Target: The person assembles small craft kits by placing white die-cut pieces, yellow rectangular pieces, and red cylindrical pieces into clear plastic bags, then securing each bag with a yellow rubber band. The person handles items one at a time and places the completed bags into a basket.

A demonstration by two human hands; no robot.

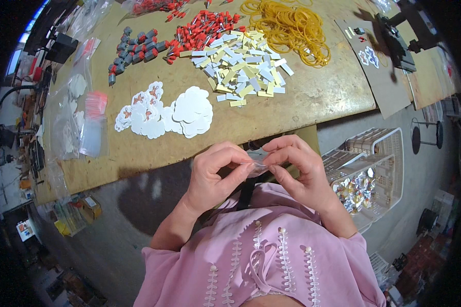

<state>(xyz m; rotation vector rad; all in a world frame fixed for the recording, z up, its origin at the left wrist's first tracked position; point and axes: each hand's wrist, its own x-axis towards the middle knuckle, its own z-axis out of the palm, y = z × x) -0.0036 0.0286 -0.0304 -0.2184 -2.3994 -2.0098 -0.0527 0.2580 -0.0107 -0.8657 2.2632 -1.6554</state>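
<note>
Between both hands, just off the table's near edge, is a small clear plastic bag [255, 169]. My left hand [218, 171] is closed, its thumb and forefinger pinching the bag's edge. On the other side, my right hand [296, 162] pinches the bag too, with its fingers bent over it. What the bag holds, if anything, I cannot make out. Nearest on the table lie white cloud-shaped cards [191, 112], beside more cards printed with small brown figures [147, 113]. Behind them is a heap of pale yellow and white small strips [246, 69].
On the wooden table [312, 100] are red-capped pieces [205, 28], grey motor-like parts [138, 49] and yellow rubber bands [292, 25]. Plastic bags [93, 138] lie at left. A black stand [394, 43] stands far right. White plastic baskets [389, 169] with shiny packets sit on the floor at right.
</note>
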